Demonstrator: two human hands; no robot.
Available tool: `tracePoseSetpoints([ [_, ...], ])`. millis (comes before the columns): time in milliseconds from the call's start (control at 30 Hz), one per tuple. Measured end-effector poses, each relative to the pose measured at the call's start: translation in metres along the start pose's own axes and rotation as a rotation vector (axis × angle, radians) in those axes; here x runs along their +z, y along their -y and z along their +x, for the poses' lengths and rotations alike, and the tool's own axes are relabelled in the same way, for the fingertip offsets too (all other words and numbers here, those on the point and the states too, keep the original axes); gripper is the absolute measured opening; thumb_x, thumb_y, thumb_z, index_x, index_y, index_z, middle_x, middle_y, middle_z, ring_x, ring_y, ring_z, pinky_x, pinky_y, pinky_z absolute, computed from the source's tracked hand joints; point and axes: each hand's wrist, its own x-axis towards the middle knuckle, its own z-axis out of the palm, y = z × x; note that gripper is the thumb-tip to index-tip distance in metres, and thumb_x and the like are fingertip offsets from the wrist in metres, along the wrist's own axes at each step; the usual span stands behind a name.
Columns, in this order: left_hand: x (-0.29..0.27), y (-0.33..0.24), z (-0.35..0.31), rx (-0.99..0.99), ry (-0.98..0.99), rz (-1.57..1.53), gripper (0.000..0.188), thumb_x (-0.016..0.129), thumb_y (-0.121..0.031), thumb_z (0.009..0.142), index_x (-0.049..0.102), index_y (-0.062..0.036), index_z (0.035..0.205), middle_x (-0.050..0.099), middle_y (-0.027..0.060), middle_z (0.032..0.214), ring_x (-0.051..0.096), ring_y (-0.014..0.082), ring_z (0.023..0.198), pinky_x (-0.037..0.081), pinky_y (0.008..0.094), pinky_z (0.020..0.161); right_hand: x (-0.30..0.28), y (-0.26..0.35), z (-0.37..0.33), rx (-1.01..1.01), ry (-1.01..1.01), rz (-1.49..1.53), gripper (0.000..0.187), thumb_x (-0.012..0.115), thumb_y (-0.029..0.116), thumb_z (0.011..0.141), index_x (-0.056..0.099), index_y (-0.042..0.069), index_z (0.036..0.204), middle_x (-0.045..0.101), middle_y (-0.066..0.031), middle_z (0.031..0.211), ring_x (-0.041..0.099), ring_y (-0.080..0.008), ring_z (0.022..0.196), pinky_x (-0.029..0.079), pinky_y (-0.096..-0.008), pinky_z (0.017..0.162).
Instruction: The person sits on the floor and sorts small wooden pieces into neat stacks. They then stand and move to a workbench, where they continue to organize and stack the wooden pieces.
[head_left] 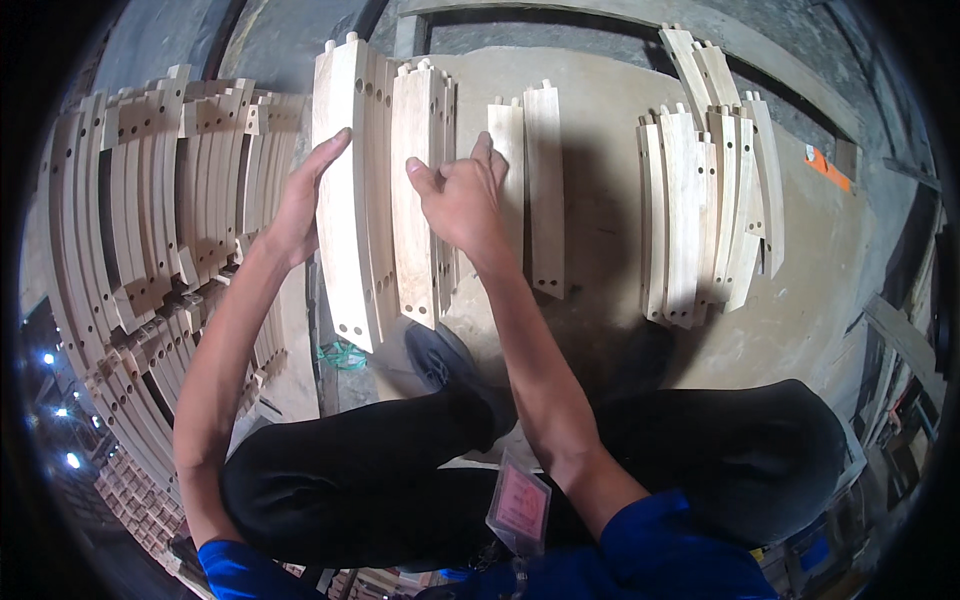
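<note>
My left hand (308,195) closes round the outer left side of a group of pale wooden slats (345,200), its thumb on the front slat's face. These slats are slightly curved, with round pegs at the far end and dark drilled holes. Beside them stands a second bunch of slats (412,260). My right hand (462,200) lies over its right side, thumb and forefinger spread apart. The thumb tip is at the bunch. The forefinger reaches to a shorter slat (508,190); another slat (546,190) lies just right of it.
Several more slats (685,220) lie grouped on the tan board (600,350) at right. Large stacks of drilled wooden parts (160,200) fill the left side. An orange piece (828,168) is near the board's right edge. My shoe (440,360) is close to the slats.
</note>
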Motion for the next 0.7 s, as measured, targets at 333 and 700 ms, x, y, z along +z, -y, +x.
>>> tracePoseSetpoints([
  [333, 0.0, 0.0, 0.005, -0.015, -0.032, -0.022, 0.059, 0.048, -0.05, 0.093, 0.05, -0.0043, 0.131, 0.061, 0.0112, 0.117, 0.062, 0.0172, 0.102, 0.05, 0.0323, 0.09, -0.007, 0.005, 0.0, -0.02, -0.018, -0.074, 0.054, 0.06, 0.044, 0.089, 0.069, -0.006, 0.074, 0.017, -0.039, 0.147, 0.019, -0.0492, 0.136, 0.023, -0.0519, 0.112],
  [700, 0.012, -0.059, 0.007, 0.779, -0.376, 0.702, 0.075, 0.066, -0.047, 0.083, 0.041, -0.0046, 0.14, 0.046, 0.0174, 0.139, 0.05, 0.0272, 0.125, 0.037, 0.0405, 0.106, -0.066, -0.071, -0.011, 0.256, -0.552, -0.588, 0.055, 0.069, 0.047, 0.078, 0.068, -0.002, 0.103, 0.03, -0.0356, 0.142, 0.025, -0.0512, 0.134, 0.027, -0.0554, 0.109],
])
